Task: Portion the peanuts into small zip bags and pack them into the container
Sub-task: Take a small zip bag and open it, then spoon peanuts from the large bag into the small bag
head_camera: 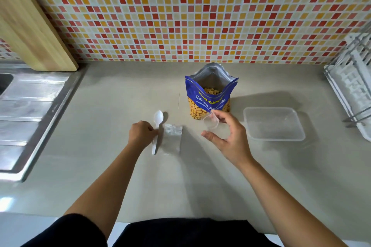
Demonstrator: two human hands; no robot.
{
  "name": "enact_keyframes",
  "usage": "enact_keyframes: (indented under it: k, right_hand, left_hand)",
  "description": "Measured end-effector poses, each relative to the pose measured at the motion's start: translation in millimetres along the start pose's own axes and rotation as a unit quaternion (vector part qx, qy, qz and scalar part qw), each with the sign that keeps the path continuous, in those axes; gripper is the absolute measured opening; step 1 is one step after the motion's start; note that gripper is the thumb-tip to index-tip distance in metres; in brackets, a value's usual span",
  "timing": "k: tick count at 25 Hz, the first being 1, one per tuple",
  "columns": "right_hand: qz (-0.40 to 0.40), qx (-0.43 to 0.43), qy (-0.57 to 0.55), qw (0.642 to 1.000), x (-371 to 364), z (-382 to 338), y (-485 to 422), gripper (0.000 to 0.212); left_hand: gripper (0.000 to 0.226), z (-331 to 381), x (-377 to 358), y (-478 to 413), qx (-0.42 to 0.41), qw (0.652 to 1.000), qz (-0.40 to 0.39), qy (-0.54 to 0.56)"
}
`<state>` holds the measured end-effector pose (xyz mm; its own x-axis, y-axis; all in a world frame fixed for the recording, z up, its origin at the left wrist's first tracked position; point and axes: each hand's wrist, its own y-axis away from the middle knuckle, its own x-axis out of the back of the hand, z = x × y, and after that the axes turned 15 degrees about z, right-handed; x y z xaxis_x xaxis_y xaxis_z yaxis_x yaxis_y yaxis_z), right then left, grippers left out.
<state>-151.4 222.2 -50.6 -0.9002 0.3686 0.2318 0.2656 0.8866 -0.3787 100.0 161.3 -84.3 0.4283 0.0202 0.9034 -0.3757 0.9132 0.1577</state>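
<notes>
At the bottom edge of the frame a dark garment is cut off, and from it two bare forearms reach up the pale counter. Left of centre, we see the left hand with its fingers curled onto the handle of a white plastic spoon that lies flat. The spoon's long axis runs almost straight up the frame, handle end toward the person and bowl toward the wall. Just right of it lies a flat stack of clear zip bags; we cannot count them. Right of centre, the right hand pinches one small zip bag clear of the counter, between raised fingertips and an outstretched thumb. The film is so clear that we cannot tell whether its mouth is open. Just above it stands the blue peanut pouch, upright and open at the top, nuts showing inside. So the peanuts lie up and to the right of the spoon, nearer the right hand, and the scoop would have to cross the frame. To the right sits the clear container, lidless, with nothing visible in it. Further back are a steel drainboard at left, a wooden cutting board at upper left, the tiled wall, and a white dish rack cut off at right.
</notes>
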Motion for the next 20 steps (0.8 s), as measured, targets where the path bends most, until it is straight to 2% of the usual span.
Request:
enact_keyframes:
  k: [4, 6, 8, 10, 12, 13, 16, 20]
  right_hand:
    - [-0.008, -0.009, -0.007, 1.0, -2, -2, -1, 0.056]
    - [-0.005, -0.006, -0.014, 1.0, -1, -3, -3, 0.056]
    - [0.018, -0.005, -0.028, 0.999, 1, -4, -6, 0.057]
    - [0.045, -0.014, -0.049, 0.998, 3, -6, -12, 0.056]
    - [0.07, -0.027, -0.07, 0.995, 3, -9, -20, 0.053]
    - [0.086, -0.033, -0.079, 0.993, 3, -10, -25, 0.052]
    - [0.135, -0.05, -0.1, 0.985, 7, -10, -40, 0.044]
    - [0.16, -0.07, -0.108, 0.979, 13, -8, -53, 0.043]
  left_hand:
    - [0.014, 2, -14, -1, 0.014, 1.0, 0.013, -0.02]
    - [0.02, 6, -9, 0, 0.024, 0.999, 0.028, -0.011]
    - [0.023, 20, 9, -4, 0.008, 0.994, 0.099, 0.048]
    - [0.023, 47, 43, -7, -0.019, 0.966, 0.16, 0.201]
    - [0.021, 79, 81, -4, -0.045, 0.921, 0.13, 0.365]
    - [0.019, 94, 98, -1, -0.075, 0.906, 0.107, 0.404]
    - [0.013, 129, 121, 5, -0.145, 0.9, 0.047, 0.408]
    - [0.01, 144, 107, 0, -0.124, 0.904, -0.006, 0.41]
